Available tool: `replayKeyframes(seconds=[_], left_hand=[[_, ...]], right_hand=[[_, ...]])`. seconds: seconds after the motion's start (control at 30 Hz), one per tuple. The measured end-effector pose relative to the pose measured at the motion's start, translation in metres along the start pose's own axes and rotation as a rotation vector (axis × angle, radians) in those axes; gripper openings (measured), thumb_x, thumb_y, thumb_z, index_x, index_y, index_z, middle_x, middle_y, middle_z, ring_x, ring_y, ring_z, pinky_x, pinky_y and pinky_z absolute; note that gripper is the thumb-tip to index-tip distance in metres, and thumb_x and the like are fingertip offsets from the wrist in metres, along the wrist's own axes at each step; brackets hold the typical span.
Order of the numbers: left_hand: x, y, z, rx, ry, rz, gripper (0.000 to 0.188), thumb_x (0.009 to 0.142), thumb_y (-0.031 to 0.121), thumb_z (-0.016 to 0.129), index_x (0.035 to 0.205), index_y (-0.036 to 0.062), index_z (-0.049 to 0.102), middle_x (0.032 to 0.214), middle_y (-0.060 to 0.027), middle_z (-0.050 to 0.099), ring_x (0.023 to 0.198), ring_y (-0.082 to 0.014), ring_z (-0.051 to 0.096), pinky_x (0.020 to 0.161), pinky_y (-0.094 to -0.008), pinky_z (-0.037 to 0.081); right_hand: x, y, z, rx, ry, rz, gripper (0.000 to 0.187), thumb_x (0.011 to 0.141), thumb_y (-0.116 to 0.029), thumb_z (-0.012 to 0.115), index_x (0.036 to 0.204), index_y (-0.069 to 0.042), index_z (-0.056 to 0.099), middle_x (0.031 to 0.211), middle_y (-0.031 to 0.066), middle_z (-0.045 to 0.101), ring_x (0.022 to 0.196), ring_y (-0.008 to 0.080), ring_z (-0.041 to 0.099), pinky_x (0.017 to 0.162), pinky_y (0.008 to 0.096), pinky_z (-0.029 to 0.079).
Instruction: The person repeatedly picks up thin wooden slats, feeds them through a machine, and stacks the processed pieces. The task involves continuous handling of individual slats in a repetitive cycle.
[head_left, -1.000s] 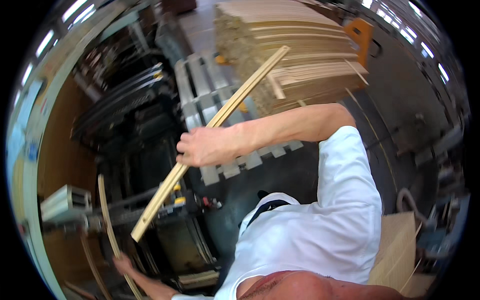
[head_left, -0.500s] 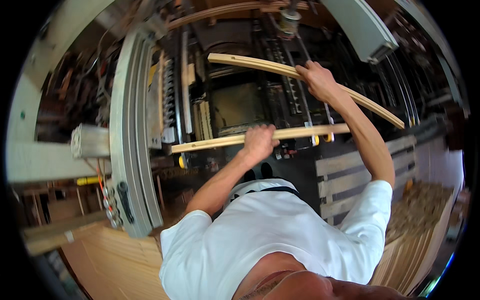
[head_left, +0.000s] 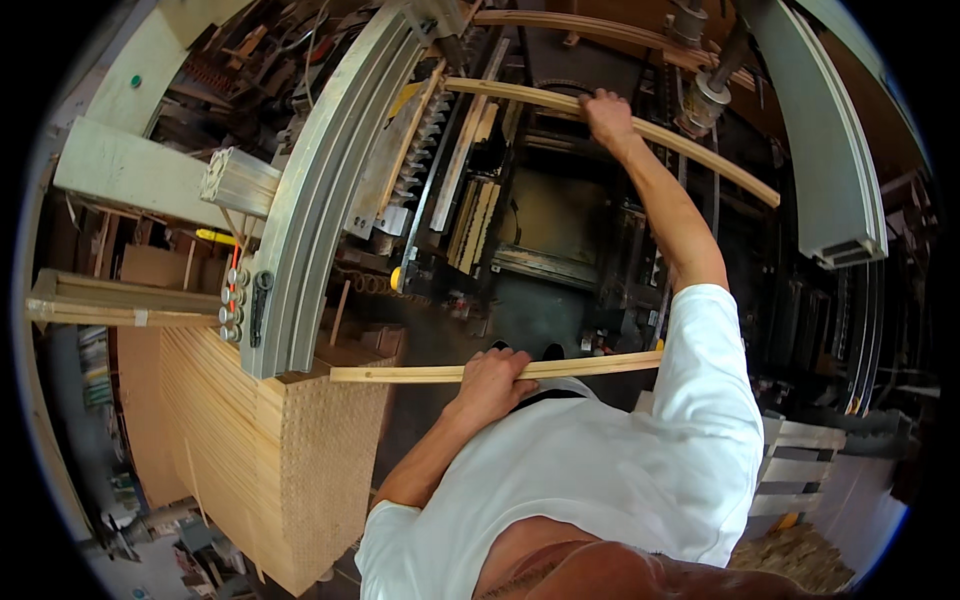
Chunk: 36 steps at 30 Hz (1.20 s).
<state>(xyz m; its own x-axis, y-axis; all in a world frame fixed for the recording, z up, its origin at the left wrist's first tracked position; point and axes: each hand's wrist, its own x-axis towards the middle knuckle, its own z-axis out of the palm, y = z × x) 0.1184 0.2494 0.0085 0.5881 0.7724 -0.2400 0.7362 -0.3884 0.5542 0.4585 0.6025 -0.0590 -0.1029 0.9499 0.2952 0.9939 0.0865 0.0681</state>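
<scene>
My left hand [head_left: 490, 384] is closed around a pale wooden strip [head_left: 410, 375], held crosswise in front of my waist. Its left end reaches the stacked boards, and its right end passes by my right sleeve. Stretched far forward, my right hand [head_left: 609, 120] grips a second wooden strip [head_left: 705, 158] over the machine [head_left: 545, 265]. That strip slants down to the right. Its left end is beside a row of metal teeth [head_left: 425, 135] on the machine's left side; I cannot tell whether it touches.
A thick aluminium beam [head_left: 325, 200] runs along the left, with a large stack of wooden strips [head_left: 330, 480] below it. Metal cylinders [head_left: 703, 103] hang at the back right near a grey metal housing [head_left: 820, 130]. A wooden pallet [head_left: 800, 465] lies at the lower right.
My view has swung left. The left hand has drawn its strip closer to my waist, while the right hand has carried the other strip farther forward, toward the machine's left side.
</scene>
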Motion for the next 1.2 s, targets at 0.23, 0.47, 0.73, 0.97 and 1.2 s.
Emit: replayKeyframes(seconds=[0.23,0.47,0.73,0.97,1.2], left_hand=[[-0.005,0.004,-0.005,-0.021,0.066,-0.130,0.031,0.077,0.026,0.079,0.100,0.0070,0.069,0.089,-0.0133,0.067,0.091,-0.0352,0.064,0.081,-0.0467,0.049],[-0.007,0.002,-0.010,-0.021,0.116,-0.147,0.032,0.077,0.026,0.079,0.100,0.0071,0.069,0.087,-0.0124,0.066,0.090,-0.0339,0.064,0.080,-0.0466,0.049],[-0.054,0.004,-0.043,0.026,0.235,-0.172,0.035,0.074,0.024,0.081,0.103,0.0069,0.070,0.084,-0.0111,0.065,0.086,-0.0333,0.063,0.075,-0.0452,0.049],[-0.151,0.002,-0.073,-0.111,0.363,-0.377,0.035,0.071,0.020,0.083,0.102,0.0075,0.071,0.083,-0.0104,0.066,0.082,-0.0327,0.064,0.072,-0.0438,0.050],[-0.250,0.020,-0.092,-0.165,0.491,-0.588,0.034,0.070,0.017,0.084,0.100,0.0068,0.071,0.083,-0.0116,0.067,0.081,-0.0334,0.064,0.070,-0.0423,0.050]], right_hand=[[0.016,0.020,0.002,-0.009,0.084,-0.013,0.028,0.087,-0.011,0.058,0.112,-0.009,0.070,0.109,0.0168,0.065,0.103,0.0355,0.063,0.085,0.0483,0.051],[0.028,0.003,0.004,0.000,0.082,-0.015,0.027,0.085,-0.009,0.060,0.108,-0.010,0.073,0.106,0.0146,0.065,0.101,0.0344,0.063,0.085,0.0476,0.051],[0.031,0.001,0.005,-0.022,0.083,0.029,0.027,0.085,-0.009,0.060,0.109,-0.010,0.072,0.110,0.0140,0.065,0.104,0.0341,0.062,0.086,0.0477,0.051],[0.031,-0.004,0.003,-0.032,0.009,0.061,0.030,0.087,-0.010,0.059,0.116,-0.012,0.069,0.116,0.0133,0.065,0.108,0.0345,0.062,0.089,0.0489,0.051],[0.036,-0.024,0.004,-0.095,-0.018,0.110,0.027,0.095,-0.018,0.050,0.117,-0.014,0.064,0.112,0.0188,0.067,0.109,0.0386,0.064,0.087,0.0512,0.054]])
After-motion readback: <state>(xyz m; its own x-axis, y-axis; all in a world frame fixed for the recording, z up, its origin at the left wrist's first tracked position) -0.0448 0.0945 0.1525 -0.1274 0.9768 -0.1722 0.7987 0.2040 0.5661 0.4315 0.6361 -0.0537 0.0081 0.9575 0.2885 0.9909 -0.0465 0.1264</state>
